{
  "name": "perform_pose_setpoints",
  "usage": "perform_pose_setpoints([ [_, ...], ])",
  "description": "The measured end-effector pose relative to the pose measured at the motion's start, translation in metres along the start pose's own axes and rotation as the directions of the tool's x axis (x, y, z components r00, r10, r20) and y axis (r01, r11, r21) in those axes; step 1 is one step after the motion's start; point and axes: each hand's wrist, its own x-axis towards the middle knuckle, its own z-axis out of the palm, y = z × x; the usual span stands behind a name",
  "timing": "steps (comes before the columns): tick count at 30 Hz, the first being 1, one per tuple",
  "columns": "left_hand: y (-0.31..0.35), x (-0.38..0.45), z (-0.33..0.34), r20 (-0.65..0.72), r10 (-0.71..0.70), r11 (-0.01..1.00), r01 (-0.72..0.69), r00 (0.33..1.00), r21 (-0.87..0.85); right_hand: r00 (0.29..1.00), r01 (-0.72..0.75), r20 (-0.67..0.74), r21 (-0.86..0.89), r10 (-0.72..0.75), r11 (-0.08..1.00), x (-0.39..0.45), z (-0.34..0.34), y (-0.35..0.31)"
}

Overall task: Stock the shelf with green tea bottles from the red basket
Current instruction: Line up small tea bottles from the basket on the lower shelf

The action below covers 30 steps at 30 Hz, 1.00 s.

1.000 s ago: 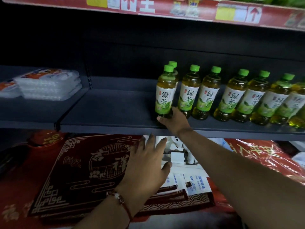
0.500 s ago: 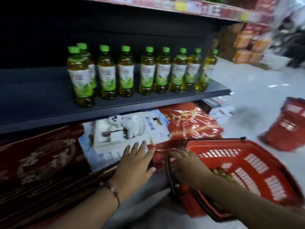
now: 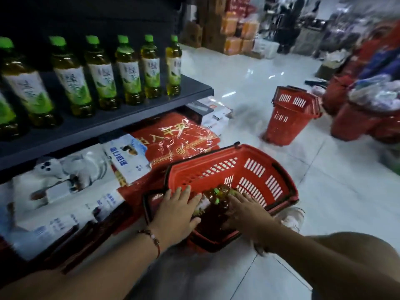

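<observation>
Beside the shelf (image 3: 129, 118), you've turned from the stocked row to the red basket (image 3: 255, 169), your left hand (image 3: 176, 210) and right hand (image 3: 246, 210) spread open over its green tea bottles (image 3: 217, 204), gripping none yet.

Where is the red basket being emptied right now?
In the head view, the red basket sits lower centre on the floor, below the shelf's right end, with the left hand and right hand reaching in.

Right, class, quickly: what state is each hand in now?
Left hand: open, fingers straight, over the basket rim.
Right hand: open, fingers straight, beside the bottle, not gripping it.
</observation>
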Motion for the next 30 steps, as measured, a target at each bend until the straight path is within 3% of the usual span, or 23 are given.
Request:
perform_pose_setpoints([
  [10, 0.008, 0.112, 0.033, 0.04, 0.02, 0.999, -0.018, 0.999, -0.04, 0.979, -0.039, 0.203, 0.011, 0.036, 0.999, 0.105, 0.039, 0.042],
  [14, 0.009, 0.142, 0.055, 0.122, 0.052, 0.997, -0.045, 0.991, -0.055, 0.958, -0.016, 0.285, -0.038, 0.026, 0.999, 0.148, 0.061, 0.047],
  [17, 0.002, 0.157, 0.068, 0.17, 0.098, 0.991, -0.081, 0.981, -0.106, 0.936, -0.083, 0.341, -0.022, 0.086, 0.996, 0.181, 0.071, 0.048],
  [21, -0.004, 0.173, 0.071, 0.167, 0.109, 0.988, -0.088, 0.98, -0.129, 0.91, -0.02, 0.411, -0.094, 0.057, 0.995, 0.203, 0.089, 0.052],
  [25, -0.007, 0.185, 0.074, 0.168, 0.107, 0.984, -0.08, 0.98, -0.156, 0.899, -0.06, 0.423, -0.136, 0.113, 0.989, 0.209, 0.103, 0.055],
  [30, -0.007, 0.192, 0.078, 0.204, 0.091, 0.981, -0.053, 0.975, -0.185, 0.92, -0.115, 0.377, -0.001, 0.107, 0.993, 0.2, 0.083, 0.066],
])
